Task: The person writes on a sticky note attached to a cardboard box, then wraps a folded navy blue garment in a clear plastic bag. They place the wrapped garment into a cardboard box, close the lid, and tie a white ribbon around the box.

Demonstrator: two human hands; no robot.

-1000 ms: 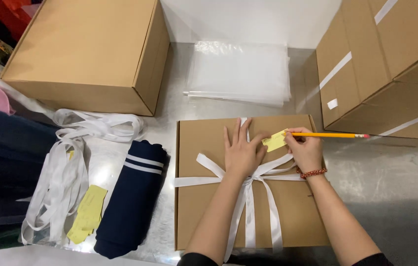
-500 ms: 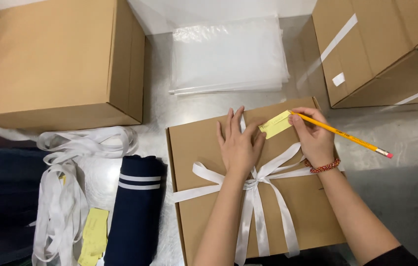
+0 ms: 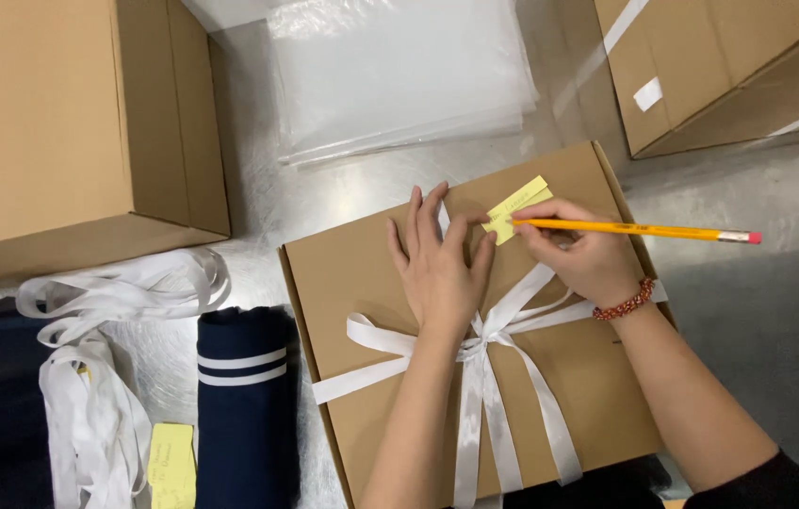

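Observation:
A flat brown cardboard box [image 3: 371, 273] tied with a white ribbon bow [image 3: 484, 349] lies in front of me. My left hand [image 3: 437, 269] rests flat on its lid, fingers spread, touching the edge of a small yellow paper note [image 3: 515, 207]. My right hand [image 3: 583, 254] grips a yellow pencil [image 3: 644, 230] with a pink eraser, its tip on the note. A red bead bracelet [image 3: 623, 302] circles my right wrist.
A large cardboard box [image 3: 60, 123] stands at the left, another taped one [image 3: 729, 66] at the top right. A stack of clear plastic bags [image 3: 399, 75] lies behind. Loose white ribbon [image 3: 98, 320], a folded navy garment with white stripes [image 3: 244, 396] and another yellow note [image 3: 171, 462] lie at the left.
The view has shifted closer to the tied box. My right hand has brought the pencil tip onto the yellow note; my left hand stays flat on the lid.

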